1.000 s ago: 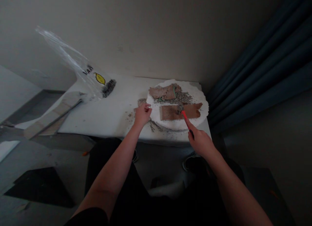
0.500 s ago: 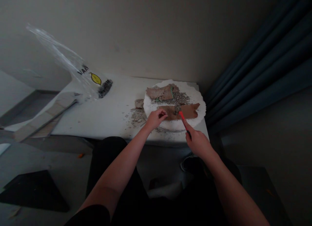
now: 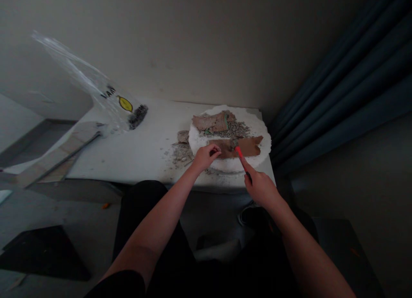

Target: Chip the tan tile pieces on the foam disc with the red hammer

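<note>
Brown strip [image 3: 251, 147] lies flat on the round white slab [image 3: 259, 125], its long axis running roughly from 9 o'clock to 3 o'clock, with a notched end at 3. From the right hand [image 3: 262, 186] it lies at 11 o'clock; from the left hand [image 3: 204, 157], between 2 and 3 o'clock. The left hand is the nearer, its fingers over the 9 o'clock end of the strip. The right hand's grip is clenched around the red handle of a hammer [image 3: 239, 153], which slants up towards 11 o'clock so that the head sits over the middle of the strip; contact cannot be told. The left grip is drawn together in a pinch, but whether it holds anything is too small to tell. Those fingers are the main obstruction, near the hammer's head at its 8 o'clock.

Beyond the strip, at 12 o'clock, lie grey chips [image 3: 238, 130], with a cracked brown piece [image 3: 209, 123] at 11. Off the slab, a grey lump [image 3: 183, 136] sits at 9 o'clock on the white counter [image 3: 151, 154], and a clear bag [image 3: 96, 88] stands at 10.
</note>
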`<state>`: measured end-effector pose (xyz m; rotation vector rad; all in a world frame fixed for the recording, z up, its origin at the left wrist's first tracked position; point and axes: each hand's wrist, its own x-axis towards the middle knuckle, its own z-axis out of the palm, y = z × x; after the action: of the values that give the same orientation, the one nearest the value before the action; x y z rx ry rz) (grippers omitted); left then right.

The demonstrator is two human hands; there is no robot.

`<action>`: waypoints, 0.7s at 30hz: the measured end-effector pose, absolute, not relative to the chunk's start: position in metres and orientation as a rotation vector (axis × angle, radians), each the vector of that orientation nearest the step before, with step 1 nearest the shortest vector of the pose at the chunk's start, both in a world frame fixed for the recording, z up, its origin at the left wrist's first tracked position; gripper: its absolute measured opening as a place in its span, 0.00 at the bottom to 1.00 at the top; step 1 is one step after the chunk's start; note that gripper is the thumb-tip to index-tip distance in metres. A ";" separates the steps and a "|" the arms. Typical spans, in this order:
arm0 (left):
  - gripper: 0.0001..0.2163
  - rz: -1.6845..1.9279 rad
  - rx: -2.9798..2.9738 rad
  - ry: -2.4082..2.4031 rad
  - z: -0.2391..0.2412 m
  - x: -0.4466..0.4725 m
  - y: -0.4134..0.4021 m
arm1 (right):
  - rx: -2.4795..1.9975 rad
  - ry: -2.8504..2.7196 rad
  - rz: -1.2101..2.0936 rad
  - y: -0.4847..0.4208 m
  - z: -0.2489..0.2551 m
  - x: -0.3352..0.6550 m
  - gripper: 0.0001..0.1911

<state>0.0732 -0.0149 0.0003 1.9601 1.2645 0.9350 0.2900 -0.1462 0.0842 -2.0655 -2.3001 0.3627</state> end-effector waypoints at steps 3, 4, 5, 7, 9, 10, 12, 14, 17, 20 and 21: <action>0.06 0.929 1.960 1.263 0.001 0.073 -0.015 | -2.059 -2.305 0.353 -0.146 0.084 0.291 0.39; 0.06 0.929 1.961 1.260 0.001 0.073 -0.015 | -2.055 -2.306 0.350 -0.146 0.084 0.291 0.39; 0.06 0.930 1.963 1.258 0.001 0.073 -0.015 | -2.051 -2.308 0.348 -0.146 0.084 0.291 0.39; 0.06 0.935 1.966 1.261 0.001 0.073 -0.015 | -2.049 -2.308 0.345 -0.146 0.085 0.290 0.39; 0.06 0.939 1.972 1.266 0.000 0.073 -0.015 | -2.054 -2.305 0.342 -0.146 0.085 0.290 0.39; 0.06 0.941 1.973 1.266 0.000 0.073 -0.014 | -2.056 -2.304 0.343 -0.146 0.085 0.290 0.40; 0.06 0.945 1.973 1.264 -0.001 0.072 -0.014 | -2.054 -2.301 0.351 -0.146 0.085 0.290 0.40; 0.06 0.947 1.968 1.261 -0.002 0.072 -0.013 | -2.046 -2.299 0.362 -0.146 0.085 0.290 0.40; 0.06 0.944 1.968 1.252 -0.002 0.072 -0.014 | -2.036 -2.298 0.368 -0.146 0.084 0.291 0.40; 0.05 0.940 1.974 1.245 -0.001 0.073 -0.014 | -2.027 -2.293 0.361 -0.145 0.083 0.291 0.40; 0.05 0.938 1.989 1.247 0.000 0.073 -0.014 | -2.029 -2.286 0.357 -0.145 0.083 0.291 0.40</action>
<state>0.0733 -0.0144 -0.0002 1.9891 1.2469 0.9380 0.2907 -0.1455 0.0827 -2.0291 -2.2862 0.3571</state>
